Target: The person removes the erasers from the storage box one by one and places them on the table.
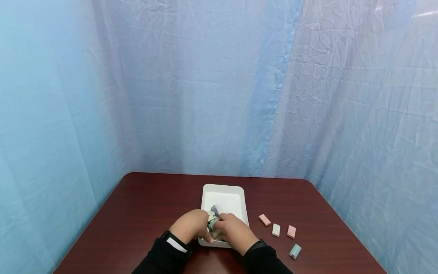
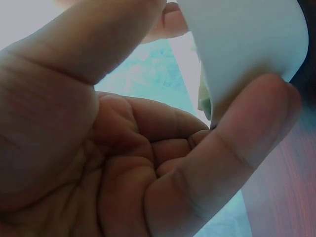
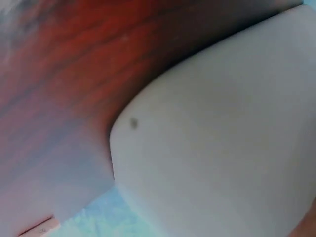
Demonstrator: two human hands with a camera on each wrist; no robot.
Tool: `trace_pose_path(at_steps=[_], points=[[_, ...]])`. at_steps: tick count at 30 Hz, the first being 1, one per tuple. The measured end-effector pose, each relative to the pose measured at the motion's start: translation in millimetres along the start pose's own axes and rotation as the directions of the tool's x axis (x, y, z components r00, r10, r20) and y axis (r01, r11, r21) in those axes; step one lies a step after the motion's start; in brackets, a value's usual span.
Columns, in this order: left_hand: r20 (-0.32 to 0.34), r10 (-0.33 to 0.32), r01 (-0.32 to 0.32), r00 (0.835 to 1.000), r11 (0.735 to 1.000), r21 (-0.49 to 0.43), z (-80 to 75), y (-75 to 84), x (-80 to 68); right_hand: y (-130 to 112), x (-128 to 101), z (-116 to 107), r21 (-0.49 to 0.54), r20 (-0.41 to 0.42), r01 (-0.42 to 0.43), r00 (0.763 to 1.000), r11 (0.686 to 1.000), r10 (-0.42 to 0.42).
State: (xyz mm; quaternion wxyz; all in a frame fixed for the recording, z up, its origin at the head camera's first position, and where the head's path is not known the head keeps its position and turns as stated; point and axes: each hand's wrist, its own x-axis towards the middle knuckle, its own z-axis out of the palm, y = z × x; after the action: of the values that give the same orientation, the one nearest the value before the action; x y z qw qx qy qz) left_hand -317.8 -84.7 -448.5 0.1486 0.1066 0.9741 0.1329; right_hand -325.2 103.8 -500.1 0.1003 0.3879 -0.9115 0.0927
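A white tray [image 1: 224,190] stands on the table, with a pile of small pale and green pieces [image 1: 211,217] at its near end. My left hand [image 1: 192,226] is at the near left corner of the tray, fingers bent down by the pile. In the left wrist view its palm is bare and one finger [image 2: 261,113] lies along the outside of the tray wall; the other fingertips are hidden. Across from it, my right hand [image 1: 236,231] reaches over the near right rim with fingers down among the pieces. I cannot tell what its fingertips hold.
Right of the tray lie several loose small blocks: a pink block [image 1: 265,220], a white block [image 1: 276,230], another pink block [image 1: 291,231] and a teal block [image 1: 295,251]. Pale blue cloth [image 1: 212,114] hangs around the dark red-brown table [image 1: 154,201].
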Motion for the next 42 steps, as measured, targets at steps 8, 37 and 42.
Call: trace_pose_path(at_steps=[8,37,42], points=[[0.028,0.004,-0.003,1.0,1.0,-0.016,1.7,-1.5,1.6,0,-1,0,0.083,0.03,0.044,0.998,0.996,-0.047],[0.003,-0.014,0.014,1.0,0.999,-0.037,0.7,0.6,3.9,67,-62,-53,0.204,-0.096,-0.426,0.888,0.881,0.451],[0.011,-0.011,0.012,1.0,0.997,-0.075,2.6,-1.7,2.9,105,-99,-65,0.207,0.021,-0.601,0.791,0.772,0.611]])
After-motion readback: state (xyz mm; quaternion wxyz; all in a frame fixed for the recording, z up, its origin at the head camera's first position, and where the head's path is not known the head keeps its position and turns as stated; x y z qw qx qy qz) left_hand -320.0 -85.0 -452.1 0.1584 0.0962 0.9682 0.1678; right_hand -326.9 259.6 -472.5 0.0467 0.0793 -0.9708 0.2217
